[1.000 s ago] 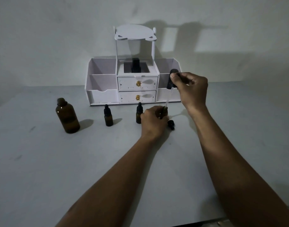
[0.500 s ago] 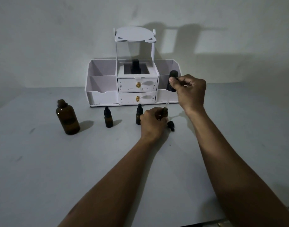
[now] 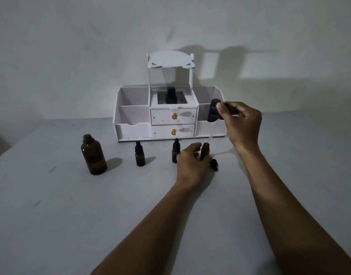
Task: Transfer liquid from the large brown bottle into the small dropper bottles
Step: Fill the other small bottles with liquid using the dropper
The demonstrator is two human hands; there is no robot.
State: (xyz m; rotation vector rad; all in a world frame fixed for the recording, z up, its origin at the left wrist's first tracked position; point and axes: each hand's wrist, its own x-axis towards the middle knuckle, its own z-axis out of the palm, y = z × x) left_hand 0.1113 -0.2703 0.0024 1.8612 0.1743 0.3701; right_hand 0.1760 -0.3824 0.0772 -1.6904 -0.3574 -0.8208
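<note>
My right hand [image 3: 241, 121] pinches the black bulb of a large dropper [image 3: 214, 111], whose clear glass tube slants down toward an uncapped small brown bottle [image 3: 204, 153]. My left hand [image 3: 192, 163] grips that small bottle on the table. Its black dropper cap [image 3: 214, 164] lies just right of my left hand. Two capped small dropper bottles stand to the left, one [image 3: 140, 156] in the open and one [image 3: 175, 150] partly behind my left hand. The large brown bottle [image 3: 93, 154] stands uncapped at the far left.
A white desk organizer [image 3: 135, 124] with two gold-knobbed drawers and side compartments stands against the wall behind the bottles. A dark object [image 3: 171, 95] sits in its top middle compartment. The grey table [image 3: 71, 215] stretches toward me.
My right hand has drifted slightly right and lifted the dropper a little, so the glass tip now sits at the small bottle's mouth. My left hand stays on the bottle.
</note>
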